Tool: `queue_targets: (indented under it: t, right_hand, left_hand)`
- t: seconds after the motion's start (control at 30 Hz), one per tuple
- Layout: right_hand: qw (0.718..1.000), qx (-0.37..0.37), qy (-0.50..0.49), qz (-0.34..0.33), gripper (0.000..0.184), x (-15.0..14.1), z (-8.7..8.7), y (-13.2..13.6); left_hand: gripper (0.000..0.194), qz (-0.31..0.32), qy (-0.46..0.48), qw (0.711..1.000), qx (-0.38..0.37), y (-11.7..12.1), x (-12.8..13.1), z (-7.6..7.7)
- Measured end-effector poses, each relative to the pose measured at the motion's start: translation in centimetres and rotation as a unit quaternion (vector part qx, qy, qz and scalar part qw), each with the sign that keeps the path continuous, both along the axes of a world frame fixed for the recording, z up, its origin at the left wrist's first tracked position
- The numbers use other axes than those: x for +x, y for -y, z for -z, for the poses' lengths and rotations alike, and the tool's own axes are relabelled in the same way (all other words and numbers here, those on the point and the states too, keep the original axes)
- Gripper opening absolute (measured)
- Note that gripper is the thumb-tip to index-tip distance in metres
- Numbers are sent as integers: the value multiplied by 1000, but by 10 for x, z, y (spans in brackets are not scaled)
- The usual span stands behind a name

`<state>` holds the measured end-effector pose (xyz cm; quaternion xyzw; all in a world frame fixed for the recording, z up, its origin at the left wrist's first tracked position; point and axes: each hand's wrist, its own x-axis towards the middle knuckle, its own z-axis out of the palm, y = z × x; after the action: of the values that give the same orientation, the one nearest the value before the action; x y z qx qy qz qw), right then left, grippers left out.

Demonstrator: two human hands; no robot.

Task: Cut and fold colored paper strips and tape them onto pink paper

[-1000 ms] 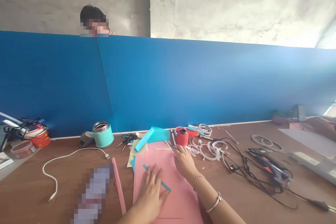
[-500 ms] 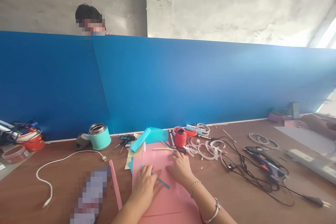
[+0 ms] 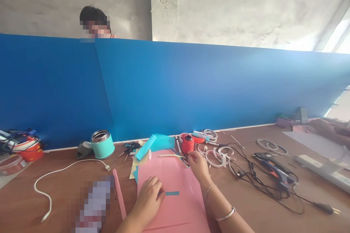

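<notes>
A sheet of pink paper [image 3: 177, 178] lies flat on the table in front of me. My left hand [image 3: 151, 196] rests on it with bent fingers, pinching one end of a narrow teal paper strip [image 3: 172, 193]. The strip's other end sticks out to the right over the pink sheet. Near the sheet's far right corner, my right hand [image 3: 199, 164] is closed at the dark handle of a pair of scissors [image 3: 185, 158], partly covered by my fingers. A pale paper strip [image 3: 168, 155] lies beside the scissors.
Blue and cream paper pieces, a red container [image 3: 187, 144] and white curled strips [image 3: 214, 156] lie beyond my hands. A glue gun [image 3: 276, 171] with cables and a power strip [image 3: 319, 169] are right. A turquoise cup [image 3: 102, 145] and white cable [image 3: 50, 194] are left. Another person is behind the blue partition [image 3: 191, 87].
My right hand has moved off the pink sheet, right and toward the scissors handle. My left hand has closed on the teal strip, which now lies more level.
</notes>
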<state>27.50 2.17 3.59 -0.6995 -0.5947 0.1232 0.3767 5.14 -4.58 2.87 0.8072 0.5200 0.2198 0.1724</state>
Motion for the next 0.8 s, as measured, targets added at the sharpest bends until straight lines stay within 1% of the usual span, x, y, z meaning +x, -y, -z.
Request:
queue_targets:
  t: [0.07, 0.1, 0.2, 0.3, 0.4, 0.5, 0.7, 0.8]
  right_hand:
    - [1000, -13, 2, 23, 28, 6, -6, -4]
    - [1000, -18, 9, 21, 27, 7, -9, -5]
    - [999, -21, 37, -13, 24, 3, -18, -7]
    - [996, -20, 64, -52, 21, -9, -23, -9]
    - [993, -22, 82, -81, 22, -20, -23, -11]
    - [991, -25, 95, -94, 22, -24, -21, -13]
    - [993, -9, 98, -62, 25, -11, -20, -10]
    - [993, -10, 97, -65, 24, -5, -18, -7]
  left_hand:
    - [13, 0, -1, 1000, 11, 1, 1, 1]
    - [13, 0, 0, 1000, 17, 1, 2, 1]
    - [14, 3, 5, 1000, 28, 2, 3, 1]
    - [14, 8, 13, 999, 38, 1, 4, 1]
    - [16, 7, 23, 999, 45, 0, 3, 2]
    - [17, 11, 34, 998, 50, -1, 2, 2]
    - [18, 14, 36, 998, 50, -1, 0, 4]
    - [19, 13, 30, 998, 47, -1, 0, 5]
